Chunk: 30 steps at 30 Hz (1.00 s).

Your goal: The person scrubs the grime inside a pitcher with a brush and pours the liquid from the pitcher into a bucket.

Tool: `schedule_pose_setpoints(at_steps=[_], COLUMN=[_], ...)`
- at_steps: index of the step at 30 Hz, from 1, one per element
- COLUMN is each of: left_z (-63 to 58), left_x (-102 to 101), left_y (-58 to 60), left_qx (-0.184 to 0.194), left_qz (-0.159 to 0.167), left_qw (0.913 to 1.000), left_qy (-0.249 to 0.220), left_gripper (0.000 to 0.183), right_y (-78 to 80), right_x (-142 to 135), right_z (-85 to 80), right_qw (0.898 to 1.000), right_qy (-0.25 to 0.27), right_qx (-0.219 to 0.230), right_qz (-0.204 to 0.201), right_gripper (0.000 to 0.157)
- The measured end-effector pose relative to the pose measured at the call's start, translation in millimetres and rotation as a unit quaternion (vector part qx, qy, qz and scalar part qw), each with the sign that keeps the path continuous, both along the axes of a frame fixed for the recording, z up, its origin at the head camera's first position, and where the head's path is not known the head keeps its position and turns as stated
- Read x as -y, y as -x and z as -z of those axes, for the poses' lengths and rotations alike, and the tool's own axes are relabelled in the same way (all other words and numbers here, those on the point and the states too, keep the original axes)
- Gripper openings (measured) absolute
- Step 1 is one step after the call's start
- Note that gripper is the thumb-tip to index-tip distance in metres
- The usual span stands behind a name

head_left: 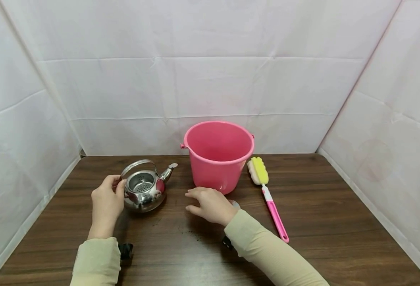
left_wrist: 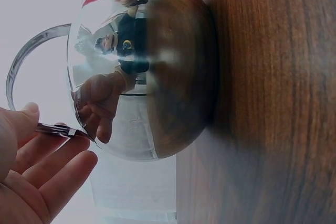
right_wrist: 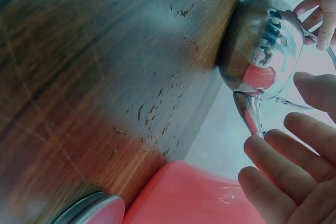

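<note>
A shiny stainless steel teapot stands upright on the table at the left, its top uncovered and a perforated strainer inside the mouth. My left hand pinches the near base of its arched handle between thumb and fingers. The spout points right, towards the pink bucket. My right hand hovers over the table in front of the bucket, fingers extended and holding nothing; the right wrist view shows its fingers spread. A round metal lid lies near the bucket, mostly hidden by my right wrist in the head view.
Right of the bucket lies a brush with a pink handle and a yellow and white sponge head. Water drops dot the brown wooden table. White sheeting hangs behind and at both sides.
</note>
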<state>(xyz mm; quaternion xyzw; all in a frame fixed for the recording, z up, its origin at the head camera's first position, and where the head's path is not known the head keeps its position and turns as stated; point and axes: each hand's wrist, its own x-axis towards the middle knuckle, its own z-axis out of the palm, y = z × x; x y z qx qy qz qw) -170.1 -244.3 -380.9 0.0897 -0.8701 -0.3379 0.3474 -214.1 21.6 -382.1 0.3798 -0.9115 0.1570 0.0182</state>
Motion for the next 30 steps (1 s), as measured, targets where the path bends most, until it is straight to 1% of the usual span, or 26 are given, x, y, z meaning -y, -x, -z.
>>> schedule_pose_setpoints(at_steps=[11, 20, 25, 30], left_z=[-1.4, -2.5, -3.2, -3.5], left_x=[-0.2, -0.8, -0.8, -1.6], left_y=[-1.1, -2.3, -2.3, -2.6], left_qx=[0.007, -0.001, 0.000, 0.007], left_qz=[0.001, 0.002, 0.003, 0.003], left_qw=[1.0000, 1.0000, 1.0000, 1.0000], left_qy=[-0.002, -0.001, 0.000, -0.003], left_gripper=[0.019, 0.019, 0.019, 0.019], right_y=[0.1, -0.2, -1.3, -2.5], right_x=[0.5, 0.1, -0.8, -0.7], right_z=[1.7, 3.9, 1.3, -0.8], right_qw=[1.000, 1.000, 1.000, 1.000], right_qy=[0.000, -0.003, -0.001, -0.003], right_qx=[-0.003, -0.004, -0.002, -0.003], right_qz=[-0.002, -0.003, 0.000, 0.001], right_gripper=[0.040, 0.040, 0.040, 0.039])
